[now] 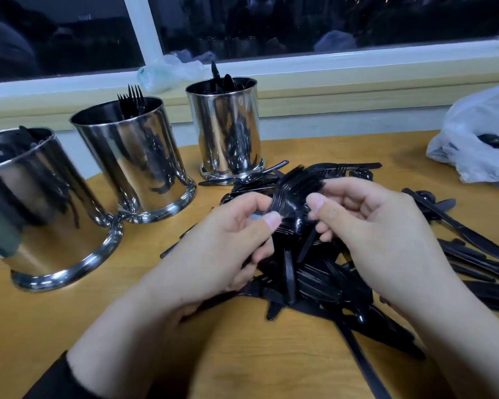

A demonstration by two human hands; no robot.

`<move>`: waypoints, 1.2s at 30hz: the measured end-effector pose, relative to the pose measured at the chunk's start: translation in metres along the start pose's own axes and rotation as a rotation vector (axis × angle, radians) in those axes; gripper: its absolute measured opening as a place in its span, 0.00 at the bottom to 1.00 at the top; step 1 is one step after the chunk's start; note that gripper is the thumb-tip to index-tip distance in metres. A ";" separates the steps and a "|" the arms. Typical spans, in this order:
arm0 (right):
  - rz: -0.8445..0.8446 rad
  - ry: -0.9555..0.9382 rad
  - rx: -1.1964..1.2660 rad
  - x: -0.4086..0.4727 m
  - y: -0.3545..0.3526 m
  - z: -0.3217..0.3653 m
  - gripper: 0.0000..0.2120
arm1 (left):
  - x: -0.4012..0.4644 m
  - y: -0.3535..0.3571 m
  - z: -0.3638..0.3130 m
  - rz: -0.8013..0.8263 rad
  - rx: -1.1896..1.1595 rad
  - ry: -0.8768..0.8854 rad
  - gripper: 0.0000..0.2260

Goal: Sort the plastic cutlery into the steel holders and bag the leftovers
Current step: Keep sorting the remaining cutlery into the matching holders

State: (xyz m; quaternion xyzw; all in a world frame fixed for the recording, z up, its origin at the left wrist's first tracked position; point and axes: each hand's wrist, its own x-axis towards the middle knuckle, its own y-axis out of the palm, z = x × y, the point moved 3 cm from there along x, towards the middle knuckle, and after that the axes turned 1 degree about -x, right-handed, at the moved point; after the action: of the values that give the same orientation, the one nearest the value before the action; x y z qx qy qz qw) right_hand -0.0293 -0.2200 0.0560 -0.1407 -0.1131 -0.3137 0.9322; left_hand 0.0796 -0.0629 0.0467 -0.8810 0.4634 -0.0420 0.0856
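Observation:
My left hand (228, 243) grips a bunch of black plastic forks (294, 191) with their tines pointing up and away. My right hand (378, 234) pinches the same bunch from the right side. Under both hands lies a pile of black plastic cutlery (314, 280) on the wooden table (69, 318). Three steel holders stand to the left: the near one (41, 203) has dark cutlery inside, the middle one (133, 159) holds forks, the far one (225, 125) holds spoons.
A white plastic bag (478, 133) with some black cutlery inside sits at the table's right back. Loose knives (455, 226) spread to the right of the pile. A crumpled clear bag (167, 70) lies on the window sill behind the holders.

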 end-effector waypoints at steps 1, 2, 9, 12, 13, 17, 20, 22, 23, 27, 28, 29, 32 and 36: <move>-0.019 0.006 0.004 -0.001 -0.001 -0.001 0.03 | -0.001 -0.007 -0.001 -0.068 -0.029 -0.001 0.09; -0.032 0.007 -0.010 -0.002 -0.003 -0.001 0.04 | -0.002 -0.015 -0.003 -0.146 -0.062 0.002 0.10; 0.183 -0.112 -0.487 -0.008 0.007 0.020 0.03 | -0.029 -0.042 -0.002 -0.394 -0.188 0.016 0.11; 0.452 -0.143 -0.764 -0.008 0.025 0.024 0.07 | -0.039 -0.041 0.006 -0.365 -0.221 -0.036 0.11; 0.534 -0.160 -0.850 -0.008 0.033 0.022 0.09 | -0.042 -0.041 0.009 -0.360 -0.240 -0.049 0.12; 0.718 -0.211 -1.108 -0.013 0.061 0.016 0.15 | -0.051 -0.046 0.012 -0.364 -0.328 -0.116 0.19; 0.747 -0.164 -1.182 -0.012 0.069 0.015 0.15 | -0.054 -0.059 0.014 -0.389 -0.350 -0.129 0.20; 0.756 -0.156 -1.204 -0.010 0.073 0.014 0.13 | -0.054 -0.067 0.017 -0.386 -0.320 -0.107 0.18; 0.760 -0.147 -1.206 -0.009 0.074 0.014 0.11 | -0.054 -0.070 0.018 -0.384 -0.312 -0.093 0.18; 0.759 -0.122 -1.178 -0.007 0.075 0.011 0.07 | -0.057 -0.078 0.017 -0.404 -0.285 -0.062 0.16; 0.756 -0.120 -1.163 -0.006 0.075 0.011 0.05 | -0.058 -0.078 0.016 -0.403 -0.281 -0.054 0.15; 0.749 -0.117 -1.146 -0.005 0.073 0.012 0.04 | -0.058 -0.078 0.016 -0.402 -0.278 -0.049 0.16; 0.705 -0.131 -1.087 -0.003 0.070 0.019 0.02 | -0.058 -0.077 0.016 -0.396 -0.299 -0.064 0.18; 0.562 -0.130 -0.939 0.000 0.063 0.037 0.04 | -0.058 -0.074 0.013 -0.360 -0.307 -0.064 0.16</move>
State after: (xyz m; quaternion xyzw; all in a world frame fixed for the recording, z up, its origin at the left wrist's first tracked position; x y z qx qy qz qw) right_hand 0.0047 -0.1595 0.0785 -0.5854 0.0238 -0.0600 0.8082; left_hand 0.1085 0.0274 0.0480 -0.9529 0.2970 0.0426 -0.0437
